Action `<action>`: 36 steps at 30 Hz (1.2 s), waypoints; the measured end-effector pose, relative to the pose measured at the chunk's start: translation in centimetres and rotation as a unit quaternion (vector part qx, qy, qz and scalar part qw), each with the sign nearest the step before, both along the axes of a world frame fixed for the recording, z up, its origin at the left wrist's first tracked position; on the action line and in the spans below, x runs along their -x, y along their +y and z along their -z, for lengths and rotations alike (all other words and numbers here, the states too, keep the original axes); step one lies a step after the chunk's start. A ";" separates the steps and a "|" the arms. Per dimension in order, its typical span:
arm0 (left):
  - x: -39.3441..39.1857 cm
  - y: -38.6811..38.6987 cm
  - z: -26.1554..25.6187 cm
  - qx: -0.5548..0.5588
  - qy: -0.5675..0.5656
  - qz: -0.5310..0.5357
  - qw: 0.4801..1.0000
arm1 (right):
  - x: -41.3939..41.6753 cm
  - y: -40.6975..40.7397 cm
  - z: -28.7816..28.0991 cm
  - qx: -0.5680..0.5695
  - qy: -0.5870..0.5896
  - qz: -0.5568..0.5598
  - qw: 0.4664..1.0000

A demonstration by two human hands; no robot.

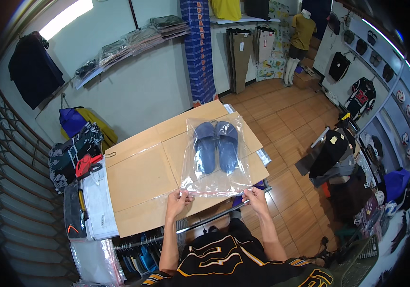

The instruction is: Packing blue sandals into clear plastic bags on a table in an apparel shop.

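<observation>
A pair of dark blue slide sandals point(205, 150) lies side by side inside a clear plastic bag point(187, 175), on a flattened cardboard sheet point(140, 175). The bag's edge nearest me carries a thin reddish strip. My left hand point(178, 202) pinches that edge at its left corner between thumb and fingers. At the right corner, my right hand point(256, 200) grips the same edge. The bag stretches between both hands, and the sandals' straps point away from me.
Left of the cardboard are a red tape dispenser point(87, 165), a yellow-handled cutter point(82, 201), white papers point(99, 204) and a stack of clear plastic bags point(95, 260). A metal rail point(208, 221) with hangers runs along the near edge. Clothes point(334, 150) are piled at right.
</observation>
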State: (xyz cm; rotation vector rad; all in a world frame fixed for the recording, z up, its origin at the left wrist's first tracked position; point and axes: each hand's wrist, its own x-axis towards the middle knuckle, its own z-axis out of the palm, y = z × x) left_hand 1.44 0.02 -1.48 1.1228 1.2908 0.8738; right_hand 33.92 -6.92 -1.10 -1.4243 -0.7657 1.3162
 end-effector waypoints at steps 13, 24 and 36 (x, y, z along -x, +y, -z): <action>-1.5 0.2 -0.1 0.047 -0.065 -0.039 0.996 | 1.6 -0.1 -0.7 0.035 0.061 0.047 0.996; -3.5 -0.6 -0.9 0.058 -0.134 -0.069 0.987 | 3.1 0.3 -0.1 0.031 0.107 0.100 0.989; -4.3 -0.5 -0.8 0.057 -0.086 -0.046 0.994 | 3.8 0.5 0.0 0.032 0.098 0.069 0.992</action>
